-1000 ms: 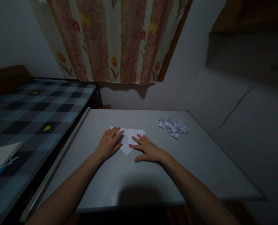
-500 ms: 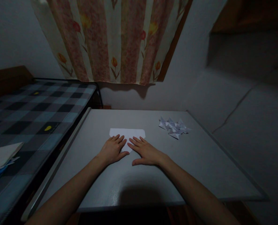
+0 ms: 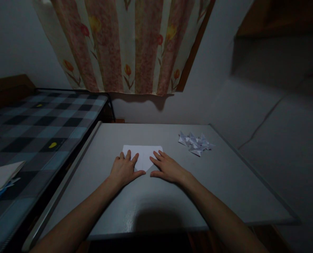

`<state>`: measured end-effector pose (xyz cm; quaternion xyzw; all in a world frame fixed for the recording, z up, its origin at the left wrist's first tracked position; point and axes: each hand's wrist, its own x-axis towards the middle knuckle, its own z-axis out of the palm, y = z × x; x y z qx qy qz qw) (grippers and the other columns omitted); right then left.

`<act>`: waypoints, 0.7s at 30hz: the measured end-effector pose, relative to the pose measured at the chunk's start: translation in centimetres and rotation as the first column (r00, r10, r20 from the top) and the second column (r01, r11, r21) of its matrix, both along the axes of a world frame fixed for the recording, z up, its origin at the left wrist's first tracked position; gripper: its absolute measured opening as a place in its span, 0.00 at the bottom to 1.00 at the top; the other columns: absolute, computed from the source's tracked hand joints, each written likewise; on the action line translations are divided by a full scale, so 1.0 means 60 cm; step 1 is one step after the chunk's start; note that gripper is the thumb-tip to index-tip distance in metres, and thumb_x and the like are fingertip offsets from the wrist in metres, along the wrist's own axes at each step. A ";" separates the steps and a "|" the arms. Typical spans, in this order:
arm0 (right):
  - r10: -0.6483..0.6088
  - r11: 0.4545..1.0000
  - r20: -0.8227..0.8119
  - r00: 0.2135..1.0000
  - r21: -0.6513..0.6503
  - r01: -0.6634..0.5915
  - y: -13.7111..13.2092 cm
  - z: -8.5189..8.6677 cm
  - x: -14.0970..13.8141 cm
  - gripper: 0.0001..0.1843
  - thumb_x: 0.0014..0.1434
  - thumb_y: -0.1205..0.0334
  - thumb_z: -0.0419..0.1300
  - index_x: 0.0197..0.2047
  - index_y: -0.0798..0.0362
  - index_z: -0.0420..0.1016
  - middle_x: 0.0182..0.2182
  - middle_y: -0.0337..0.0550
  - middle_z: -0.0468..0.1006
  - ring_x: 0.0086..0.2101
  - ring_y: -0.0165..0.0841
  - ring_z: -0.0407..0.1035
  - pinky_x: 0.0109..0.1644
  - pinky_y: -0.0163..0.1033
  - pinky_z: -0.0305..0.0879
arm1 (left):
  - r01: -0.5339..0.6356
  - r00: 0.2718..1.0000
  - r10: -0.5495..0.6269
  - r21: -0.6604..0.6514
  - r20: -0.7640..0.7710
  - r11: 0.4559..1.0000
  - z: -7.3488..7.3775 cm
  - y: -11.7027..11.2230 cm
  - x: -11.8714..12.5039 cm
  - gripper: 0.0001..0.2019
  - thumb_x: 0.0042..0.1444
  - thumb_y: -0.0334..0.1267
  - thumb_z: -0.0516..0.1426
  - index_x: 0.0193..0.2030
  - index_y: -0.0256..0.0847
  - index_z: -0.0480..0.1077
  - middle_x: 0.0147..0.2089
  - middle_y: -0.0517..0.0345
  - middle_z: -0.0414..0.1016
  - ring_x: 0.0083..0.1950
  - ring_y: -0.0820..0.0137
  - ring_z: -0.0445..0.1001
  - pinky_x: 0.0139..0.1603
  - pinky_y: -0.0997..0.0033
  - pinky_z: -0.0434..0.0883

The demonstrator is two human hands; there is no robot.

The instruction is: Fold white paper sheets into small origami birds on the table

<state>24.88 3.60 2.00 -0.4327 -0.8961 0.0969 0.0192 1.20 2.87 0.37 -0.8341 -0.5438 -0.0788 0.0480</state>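
Note:
A folded sheet of white paper (image 3: 143, 154) lies flat on the pale table, its straight edge away from me and a pointed end toward me. A faint crease runs down its middle. My left hand (image 3: 124, 167) rests on the paper's left side with fingers spread. On the right side lies my right hand (image 3: 167, 167), its fingers also apart and touching the paper near its edge. Parts of both slanting sides are hidden under the fingers.
Several folded white paper pieces (image 3: 195, 143) sit in a cluster at the table's back right. The table (image 3: 219, 196) meets a wall on the right. Left of it stands a bed with a checked cover (image 3: 74, 119), holding a pale folded item (image 3: 5, 175). A flowered curtain (image 3: 127, 45) hangs behind.
My hands have moved apart, the left one leftward and the right one slightly right. More of the paper's middle and its crease now show.

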 end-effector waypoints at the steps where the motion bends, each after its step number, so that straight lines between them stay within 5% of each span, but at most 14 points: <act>1: -0.022 1.000 0.003 1.000 0.015 0.022 0.001 0.000 0.001 0.44 0.58 0.32 0.47 0.65 0.58 0.58 0.65 0.59 0.56 0.64 0.52 0.48 0.65 0.53 0.47 | -0.006 1.000 0.006 0.002 -0.001 1.000 0.000 0.000 0.000 0.43 0.50 0.71 0.46 0.62 0.40 0.61 0.60 0.30 0.62 0.53 0.38 0.65 0.44 0.44 0.65; 12: -0.161 0.957 -0.066 0.985 0.232 0.172 0.026 -0.003 -0.022 0.18 0.66 0.56 0.48 0.46 0.54 0.76 0.57 0.50 0.69 0.60 0.43 0.56 0.65 0.51 0.44 | 0.039 0.999 -0.039 0.059 0.002 0.997 -0.004 0.003 0.008 0.36 0.55 0.67 0.45 0.59 0.42 0.64 0.58 0.37 0.67 0.52 0.45 0.67 0.48 0.47 0.63; 16: -0.208 0.933 -0.107 0.972 0.278 0.231 0.038 -0.013 -0.024 0.17 0.64 0.59 0.51 0.51 0.56 0.72 0.60 0.52 0.65 0.62 0.45 0.52 0.66 0.54 0.43 | 0.079 0.996 -0.078 0.050 -0.031 0.996 0.005 -0.001 0.024 0.34 0.54 0.65 0.48 0.57 0.40 0.65 0.56 0.40 0.69 0.49 0.49 0.70 0.49 0.50 0.63; 21: -0.245 0.936 -0.112 0.963 0.233 0.265 0.048 -0.028 -0.020 0.27 0.63 0.64 0.48 0.65 0.58 0.56 0.64 0.53 0.60 0.64 0.46 0.48 0.66 0.57 0.39 | 0.216 0.976 -0.216 0.014 -0.011 0.976 0.014 -0.004 0.036 0.31 0.57 0.62 0.49 0.55 0.37 0.66 0.54 0.42 0.70 0.50 0.52 0.68 0.49 0.52 0.63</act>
